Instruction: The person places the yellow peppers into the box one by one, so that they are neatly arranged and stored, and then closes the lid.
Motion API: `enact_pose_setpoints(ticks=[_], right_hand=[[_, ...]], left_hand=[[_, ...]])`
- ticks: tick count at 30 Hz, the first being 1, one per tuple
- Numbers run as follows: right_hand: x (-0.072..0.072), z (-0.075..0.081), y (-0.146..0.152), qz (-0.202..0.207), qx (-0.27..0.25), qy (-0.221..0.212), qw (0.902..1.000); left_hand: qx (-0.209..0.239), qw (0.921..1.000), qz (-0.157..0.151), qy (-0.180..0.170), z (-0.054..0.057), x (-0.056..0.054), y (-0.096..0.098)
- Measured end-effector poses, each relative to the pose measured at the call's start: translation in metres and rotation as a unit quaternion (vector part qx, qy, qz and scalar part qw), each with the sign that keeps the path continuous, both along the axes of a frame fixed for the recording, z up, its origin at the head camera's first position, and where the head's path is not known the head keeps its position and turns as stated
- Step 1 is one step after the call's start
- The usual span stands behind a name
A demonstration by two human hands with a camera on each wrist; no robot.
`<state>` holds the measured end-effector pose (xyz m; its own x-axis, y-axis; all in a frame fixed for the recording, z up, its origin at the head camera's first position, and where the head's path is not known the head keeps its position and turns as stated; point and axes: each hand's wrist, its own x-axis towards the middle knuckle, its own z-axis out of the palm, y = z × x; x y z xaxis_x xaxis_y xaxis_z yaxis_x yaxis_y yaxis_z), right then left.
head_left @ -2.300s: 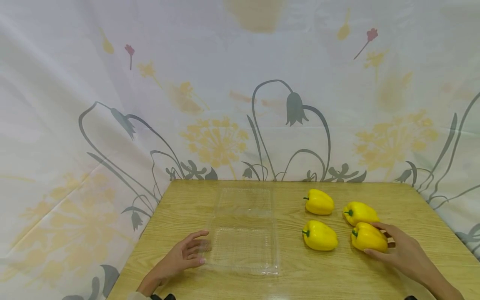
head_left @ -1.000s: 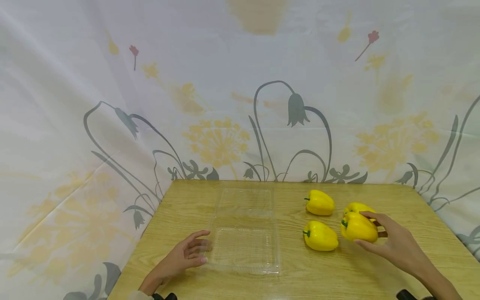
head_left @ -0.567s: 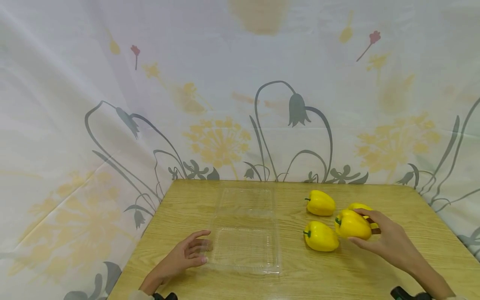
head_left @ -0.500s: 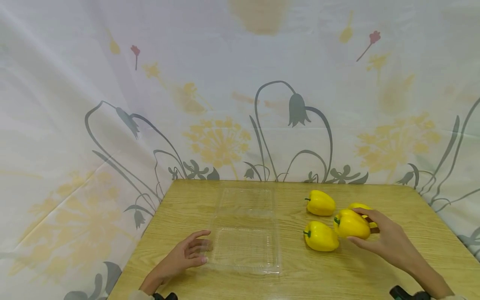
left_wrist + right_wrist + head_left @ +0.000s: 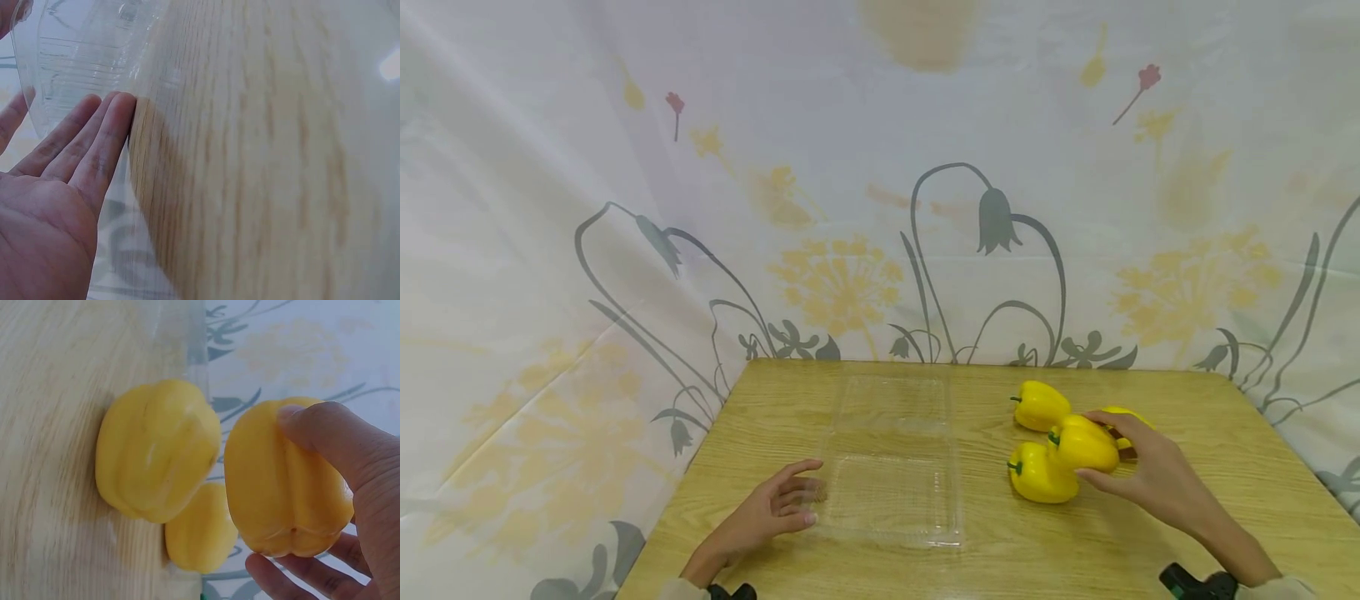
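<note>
My right hand (image 5: 1168, 483) holds a yellow bell pepper (image 5: 1084, 444) above the table, thumb on one side and fingers on the other. Its green stem points left. In the right wrist view the held pepper (image 5: 269, 481) is apart from the wood. Below and left of it lies a second yellow pepper (image 5: 1036, 479), partly covered by it in the head view. A third pepper (image 5: 1042, 406) lies farther back. Behind my right fingers a fourth (image 5: 1131, 413) is mostly hidden. My left hand (image 5: 756, 517), fingers loosely extended, is at the left edge of a clear plastic clamshell box (image 5: 883, 496).
The clamshell lies spread flat, its other half (image 5: 891, 400) toward the back of the wooden table (image 5: 985, 558). A flower-printed cloth (image 5: 865, 150) hangs behind the table and along its left side. A black wrist device (image 5: 1198, 583) sits on my right wrist.
The right hand has lifted the pepper off the table at the right and carried it left, to above the front left pepper. The left hand stays by the box.
</note>
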<state>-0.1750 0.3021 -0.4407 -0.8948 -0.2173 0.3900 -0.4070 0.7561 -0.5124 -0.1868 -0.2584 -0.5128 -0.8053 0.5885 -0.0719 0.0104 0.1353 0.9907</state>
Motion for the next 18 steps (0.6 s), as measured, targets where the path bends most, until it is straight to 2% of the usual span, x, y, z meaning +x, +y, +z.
enact_pose_setpoints(ticks=[18], right_hand=[[-0.013,0.003,-0.036,0.050,-0.011,0.024,0.9984]], left_hand=[[0.002,1.0000,0.000,0.000,0.000,-0.001,0.001]])
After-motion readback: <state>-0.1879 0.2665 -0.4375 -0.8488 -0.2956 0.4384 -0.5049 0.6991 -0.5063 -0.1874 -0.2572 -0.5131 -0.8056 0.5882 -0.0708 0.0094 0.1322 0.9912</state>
